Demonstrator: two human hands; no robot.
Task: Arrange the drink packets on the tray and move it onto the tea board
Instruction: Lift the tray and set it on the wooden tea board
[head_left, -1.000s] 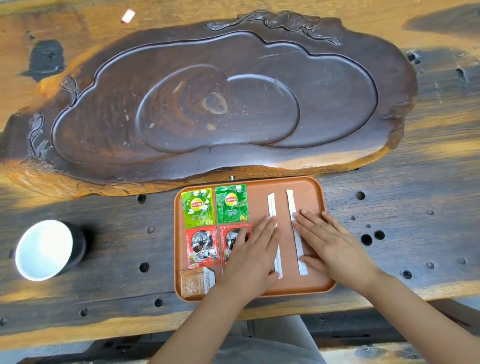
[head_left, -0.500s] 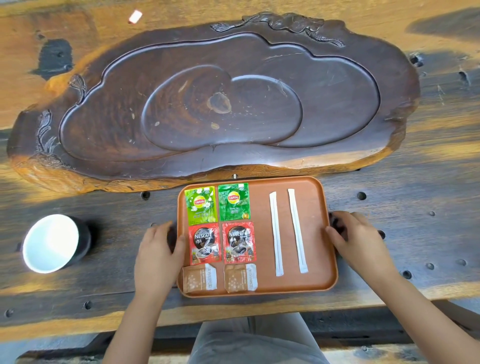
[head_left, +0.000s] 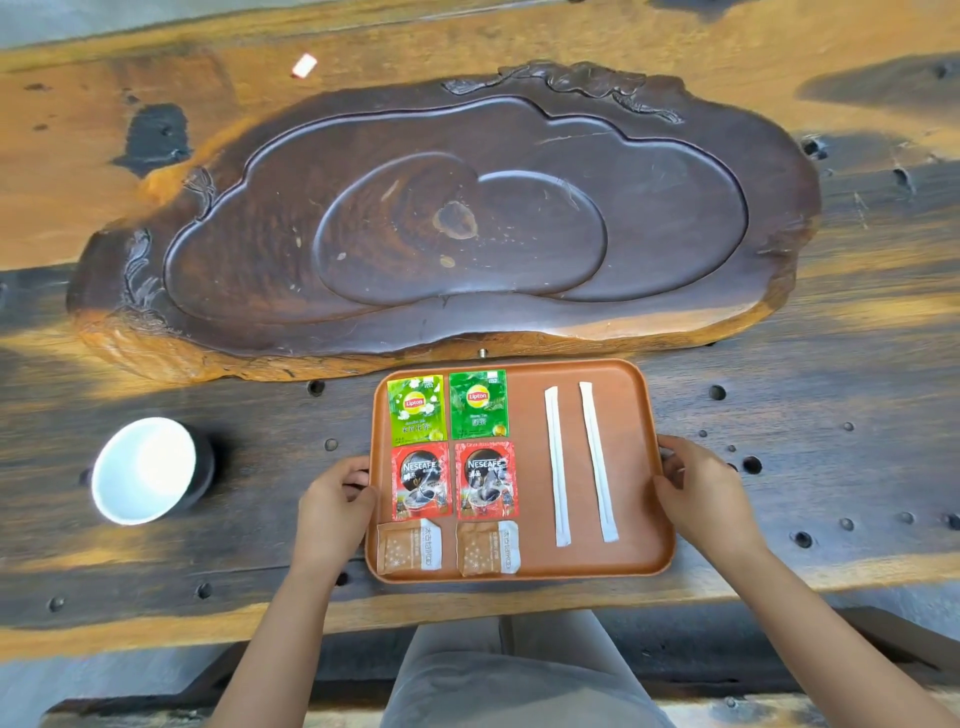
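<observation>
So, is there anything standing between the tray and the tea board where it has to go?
Nothing visible does. The tray sits just in front of the tea board, whose hollow is bare. Both hands, left and right, grip its sides. The white cup stands off to the left.

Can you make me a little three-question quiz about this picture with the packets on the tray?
1. True or false: the tray already sits on the tea board.
2. How many packets lie on the tray, not counting the two white sticks?
A. four  B. six  C. eight
3. Fill in: the white cup stands to the ____ of the tray.

Key
1. False. It is on the table in front of the board, with the left hand and right hand at its sides.
2. B: two green, two red, two brown.
3. Left.
</observation>
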